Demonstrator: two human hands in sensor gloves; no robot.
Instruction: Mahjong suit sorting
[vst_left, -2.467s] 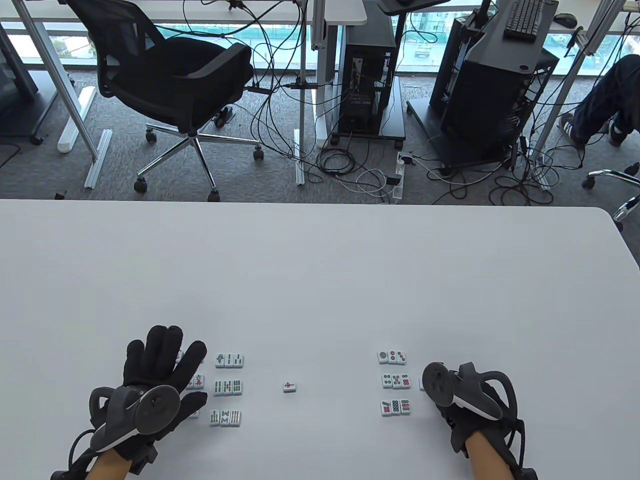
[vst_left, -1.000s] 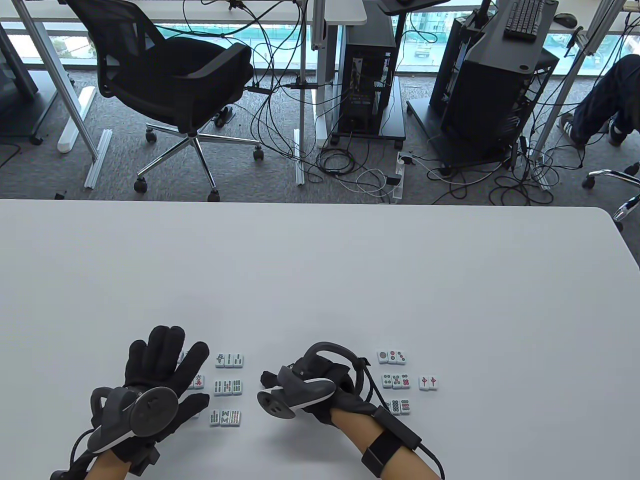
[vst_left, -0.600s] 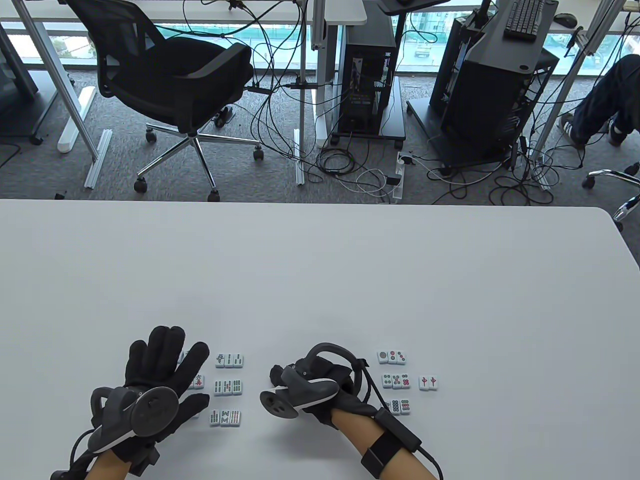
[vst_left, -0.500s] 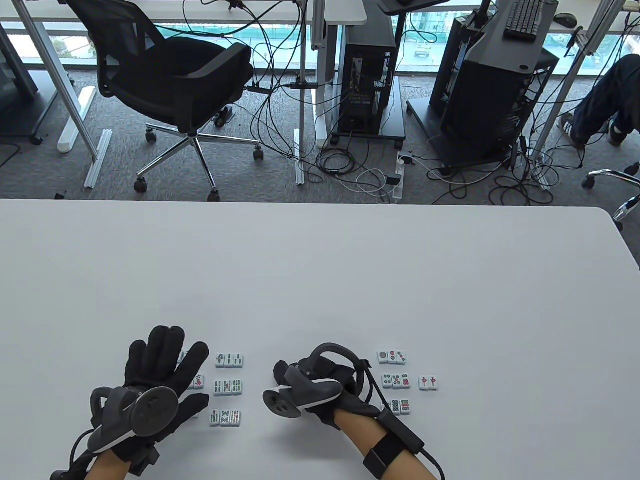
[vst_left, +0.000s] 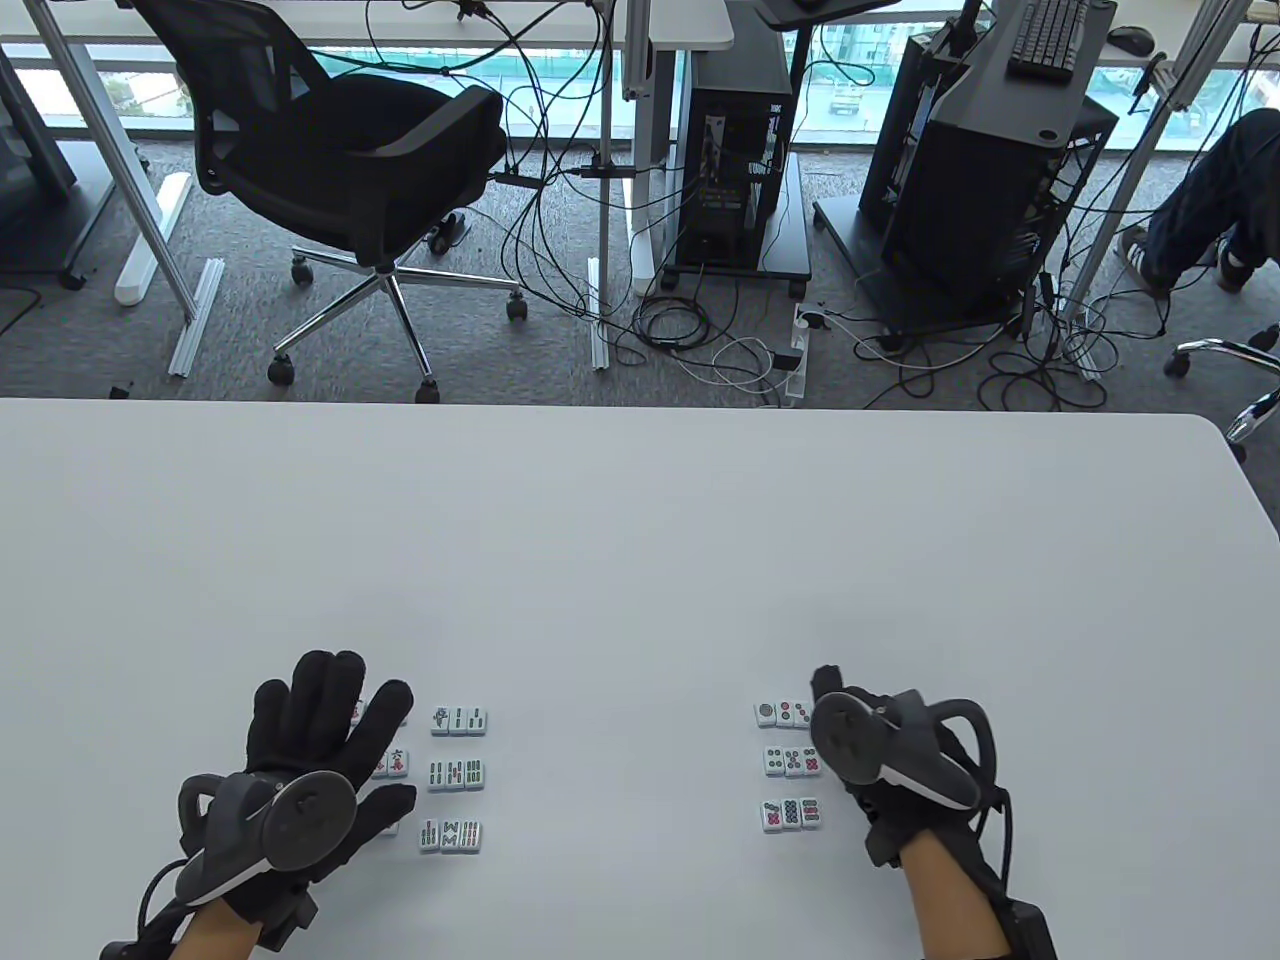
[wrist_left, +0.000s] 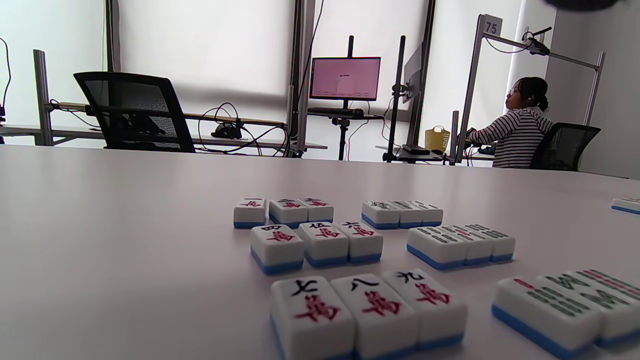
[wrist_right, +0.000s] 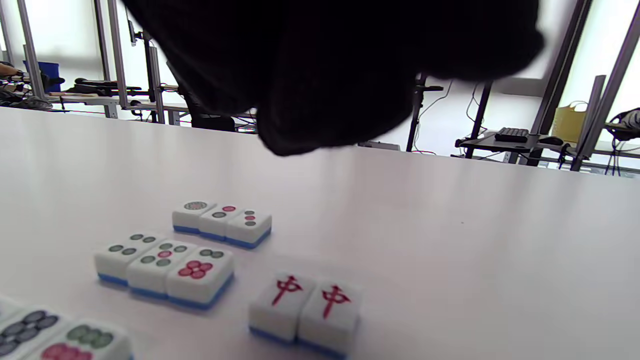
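Observation:
My left hand (vst_left: 330, 720) lies flat with spread fingers over the character tiles (vst_left: 392, 764), which stand in three rows (wrist_left: 315, 242) in the left wrist view. Right of it are three rows of bamboo tiles (vst_left: 456, 773). Three rows of dot tiles (vst_left: 792, 761) lie on the right side. My right hand (vst_left: 830, 690) hovers just right of them, above a pair of red dragon tiles (wrist_right: 305, 307). Its fingers (wrist_right: 320, 75) are bunched at the top of the right wrist view. The single red dragon tile is gone from the table's middle and hidden inside that hand.
The white table (vst_left: 640, 560) stretches far beyond the tiles. Past its far edge stand an office chair (vst_left: 340, 170), computer carts and floor cables. A seated person (wrist_left: 515, 130) works at another desk in the background.
My right hand reached left to the lone red dragon tile in the middle, closed on it, and swung back right beside the dot tiles. The left hand has stayed put.

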